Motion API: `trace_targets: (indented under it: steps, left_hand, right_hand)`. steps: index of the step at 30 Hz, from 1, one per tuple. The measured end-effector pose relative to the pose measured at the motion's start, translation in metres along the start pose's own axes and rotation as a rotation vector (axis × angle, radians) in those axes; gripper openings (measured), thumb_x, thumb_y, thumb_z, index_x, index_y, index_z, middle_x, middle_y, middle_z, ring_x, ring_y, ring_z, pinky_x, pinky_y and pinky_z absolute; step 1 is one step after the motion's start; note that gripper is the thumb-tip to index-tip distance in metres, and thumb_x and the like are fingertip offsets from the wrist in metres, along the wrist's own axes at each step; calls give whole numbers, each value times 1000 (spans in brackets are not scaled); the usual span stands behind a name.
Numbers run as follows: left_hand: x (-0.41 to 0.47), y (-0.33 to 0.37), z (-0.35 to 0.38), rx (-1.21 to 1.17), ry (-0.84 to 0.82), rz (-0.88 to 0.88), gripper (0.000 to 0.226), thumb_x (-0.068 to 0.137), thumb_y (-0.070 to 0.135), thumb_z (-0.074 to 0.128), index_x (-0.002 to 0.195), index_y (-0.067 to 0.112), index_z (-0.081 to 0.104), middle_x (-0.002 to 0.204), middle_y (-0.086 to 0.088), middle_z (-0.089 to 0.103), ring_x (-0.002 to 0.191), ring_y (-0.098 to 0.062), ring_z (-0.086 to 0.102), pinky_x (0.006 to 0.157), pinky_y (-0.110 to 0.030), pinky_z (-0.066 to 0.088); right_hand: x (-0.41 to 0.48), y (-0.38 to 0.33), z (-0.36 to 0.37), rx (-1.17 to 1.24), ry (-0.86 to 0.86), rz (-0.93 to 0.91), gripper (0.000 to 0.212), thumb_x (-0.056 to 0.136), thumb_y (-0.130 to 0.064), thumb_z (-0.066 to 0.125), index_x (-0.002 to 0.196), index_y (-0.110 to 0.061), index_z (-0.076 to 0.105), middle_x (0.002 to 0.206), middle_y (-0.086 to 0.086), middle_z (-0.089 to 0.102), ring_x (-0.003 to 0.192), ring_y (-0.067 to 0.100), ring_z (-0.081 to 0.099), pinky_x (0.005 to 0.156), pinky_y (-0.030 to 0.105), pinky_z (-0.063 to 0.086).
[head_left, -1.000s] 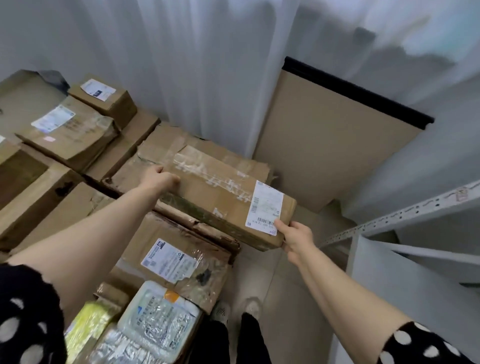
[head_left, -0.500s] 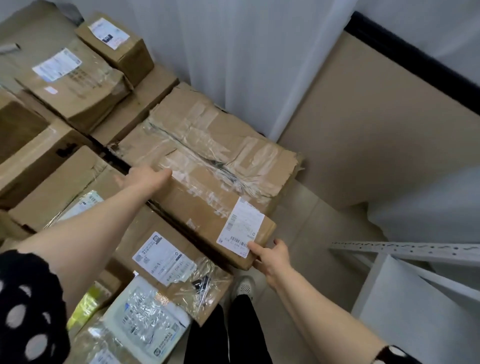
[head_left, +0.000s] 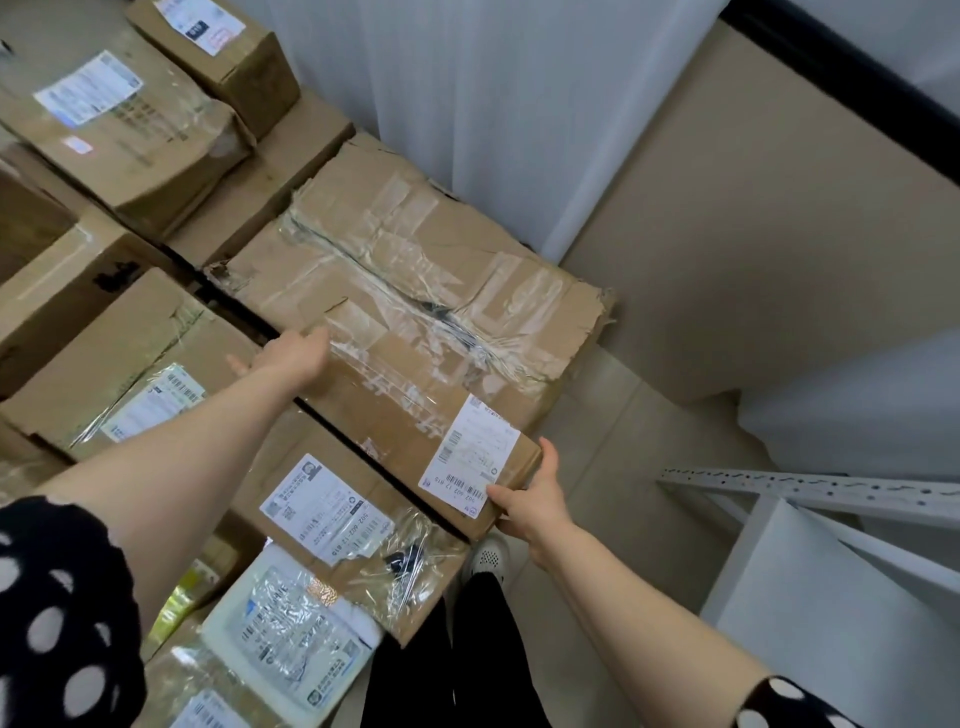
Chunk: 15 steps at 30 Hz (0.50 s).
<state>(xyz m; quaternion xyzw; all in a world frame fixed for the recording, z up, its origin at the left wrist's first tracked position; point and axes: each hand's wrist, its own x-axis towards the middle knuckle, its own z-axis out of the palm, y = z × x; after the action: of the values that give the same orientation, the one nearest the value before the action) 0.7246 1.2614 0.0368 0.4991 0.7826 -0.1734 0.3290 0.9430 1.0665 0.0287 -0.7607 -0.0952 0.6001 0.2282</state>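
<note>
A large, worn cardboard box (head_left: 415, 291), wrapped in clear tape, lies tilted at the right end of a pile of parcels. A white shipping label (head_left: 470, 457) sits at its near right corner. My right hand (head_left: 530, 499) grips that corner, thumb on the label's edge and fingers round the side. My left hand (head_left: 288, 356) rests at the box's near left edge, its fingers lying straight on the taped top and the thumb spread to the left.
Several labelled cardboard boxes (head_left: 119, 124) are stacked to the left, and one (head_left: 332, 509) sits just under the held box. A white padded parcel (head_left: 291, 649) lies nearest. Behind hang a white curtain (head_left: 493, 104) and a beige board (head_left: 753, 234). A white metal shelf frame (head_left: 831, 499) stands at the right on the tiled floor (head_left: 623, 467).
The box has come down from a raised tilt toward the pile, with both hands still on it. My left hand's fingers went from curled to straight. The view has tipped downward.
</note>
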Motion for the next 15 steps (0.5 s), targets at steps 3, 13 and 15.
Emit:
trace_targets:
  steps: [3, 13, 15]
  left_hand:
    - [15, -7, -2, -93, -27, -56, 61, 98, 38, 10, 141, 9, 42, 150, -17, 34, 140, -37, 25, 116, -54, -4]
    - [14, -26, -9, -375, 9, -103, 56, 95, 31, 26, 133, -5, 46, 139, -26, 44, 129, -43, 40, 111, -47, 30]
    - [11, -28, -8, -331, 31, -101, 56, 96, 32, 24, 132, -3, 48, 138, -25, 45, 126, -43, 42, 109, -46, 32]
  right_hand:
    - [-2, -2, 1, -29, -7, -22, 95, 86, 1, 63, 150, -33, 1, 134, 4, 51, 109, 22, 57, 91, 43, 52]
    - [-4, -6, 8, -75, 50, -31, 99, 84, 6, 63, 152, -25, -3, 132, 8, 51, 115, 26, 55, 96, 49, 49]
    - [-5, -3, 10, -79, 61, -38, 99, 84, 4, 63, 152, -25, -2, 132, 7, 52, 115, 26, 56, 96, 48, 49]
